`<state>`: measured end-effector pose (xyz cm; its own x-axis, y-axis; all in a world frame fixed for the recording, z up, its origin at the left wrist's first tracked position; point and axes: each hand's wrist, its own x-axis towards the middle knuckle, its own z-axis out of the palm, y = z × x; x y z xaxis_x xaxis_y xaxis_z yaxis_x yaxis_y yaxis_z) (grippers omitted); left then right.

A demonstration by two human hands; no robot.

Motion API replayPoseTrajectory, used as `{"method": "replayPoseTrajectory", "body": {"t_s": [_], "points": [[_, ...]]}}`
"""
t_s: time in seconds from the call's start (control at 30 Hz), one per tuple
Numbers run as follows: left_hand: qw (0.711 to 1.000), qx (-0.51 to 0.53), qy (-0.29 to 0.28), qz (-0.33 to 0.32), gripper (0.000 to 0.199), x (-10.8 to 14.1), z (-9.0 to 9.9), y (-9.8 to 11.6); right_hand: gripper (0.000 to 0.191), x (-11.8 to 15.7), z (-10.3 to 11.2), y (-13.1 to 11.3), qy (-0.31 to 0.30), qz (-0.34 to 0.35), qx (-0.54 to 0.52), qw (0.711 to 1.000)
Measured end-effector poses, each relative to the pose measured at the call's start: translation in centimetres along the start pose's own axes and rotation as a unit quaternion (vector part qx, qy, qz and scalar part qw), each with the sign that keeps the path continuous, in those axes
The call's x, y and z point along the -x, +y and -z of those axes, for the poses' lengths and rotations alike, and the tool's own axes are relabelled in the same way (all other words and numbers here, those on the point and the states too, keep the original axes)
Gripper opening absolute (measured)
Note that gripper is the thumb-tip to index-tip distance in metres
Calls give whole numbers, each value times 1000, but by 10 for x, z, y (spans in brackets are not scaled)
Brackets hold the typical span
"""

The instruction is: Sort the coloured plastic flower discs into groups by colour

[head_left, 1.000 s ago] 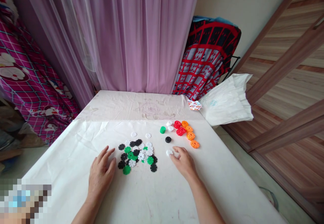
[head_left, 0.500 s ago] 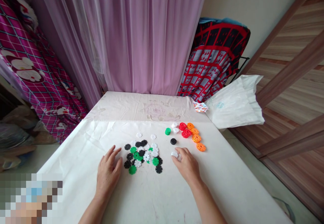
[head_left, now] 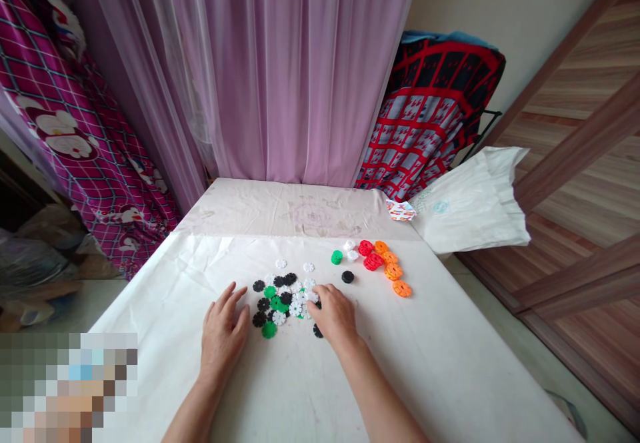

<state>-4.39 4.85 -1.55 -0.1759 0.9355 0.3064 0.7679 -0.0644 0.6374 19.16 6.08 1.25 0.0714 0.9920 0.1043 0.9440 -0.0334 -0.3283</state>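
Note:
A loose pile of notched plastic snowflake discs lies mid-table, with white discs (head_left: 296,308), black discs (head_left: 263,304) and green discs (head_left: 269,330) mixed together. My right hand (head_left: 334,313) is at the pile's right side, thumb and fingers closed around white snowflake discs (head_left: 311,294); how many is hidden. It covers some pieces beneath it. My left hand (head_left: 223,326) rests on the cloth left of the pile, fingers spread, holding nothing.
Sorted stacks stand at the right: black (head_left: 347,277), green (head_left: 337,257), white (head_left: 352,255), red (head_left: 373,261) and orange (head_left: 402,288). A white bag (head_left: 470,203) and a small patterned paper box (head_left: 401,210) sit at the table's far right corner. A purple curtain (head_left: 300,83) hangs behind.
My right hand has moved left, from beside the black stack to the pile, with the white discs in it. My left hand stays by the pile. The view has shifted slightly.

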Motion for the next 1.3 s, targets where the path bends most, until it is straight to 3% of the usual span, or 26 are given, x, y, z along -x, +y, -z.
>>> {"method": "replayPoseTrajectory", "body": {"t_s": [0.23,0.43,0.57,0.77,1.3], "points": [[1000,-12,-3,-7,38,0,-2,-3,33,5,-5,18,42,-29,-128,990],[1000,-18,-4,-7,36,1,0,-2,25,19,1,80,200,-53,-150,967],[1000,-17,-12,1,36,0,0,-3,22,26,2,106,220,-33,-129,966],[1000,-21,-11,-8,37,-1,0,-2,17,27,-3,100,213,21,-114,970],[999,-31,-10,-15,37,-1,1,-2,16,24,-6,99,184,45,-57,980]]}}
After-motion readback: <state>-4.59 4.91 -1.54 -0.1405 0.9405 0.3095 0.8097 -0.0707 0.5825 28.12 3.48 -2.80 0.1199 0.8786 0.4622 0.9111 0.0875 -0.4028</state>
